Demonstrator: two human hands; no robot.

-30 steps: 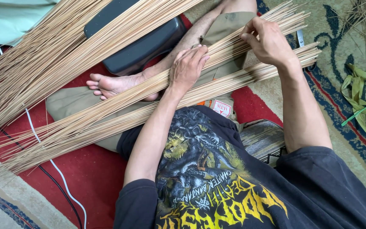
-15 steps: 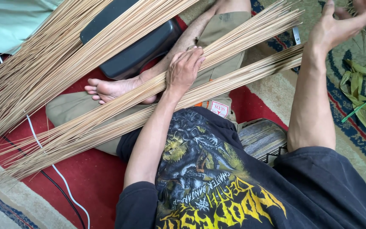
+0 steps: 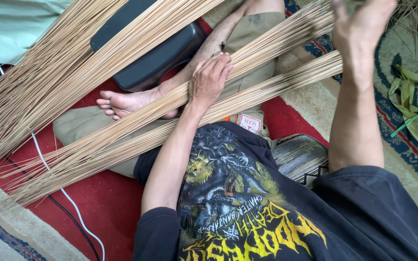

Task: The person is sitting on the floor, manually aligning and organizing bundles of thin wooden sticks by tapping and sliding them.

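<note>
Two long bundles of thin tan sticks (image 3: 136,130) lie slantwise across my lap and crossed legs. My left hand (image 3: 210,79) rests on the upper bundle, its fingers curled over the sticks near my bare foot (image 3: 126,102). Raised at the top right, my right hand (image 3: 364,21) has its fingers apart above the far ends of the sticks (image 3: 310,72) and holds nothing that I can see. A larger fan of the same sticks (image 3: 59,67) spreads over the upper left.
A black hard case (image 3: 146,50) lies under the big fan of sticks. Pale green cloth (image 3: 15,26) sits at top left. White and black cables (image 3: 68,198) run over the red carpet. Green leaf strips (image 3: 414,99) lie on the patterned rug at right.
My right hand has let go of the stick ends and risen up and to the right, fingers spreading. My left hand has stayed on the bundle.
</note>
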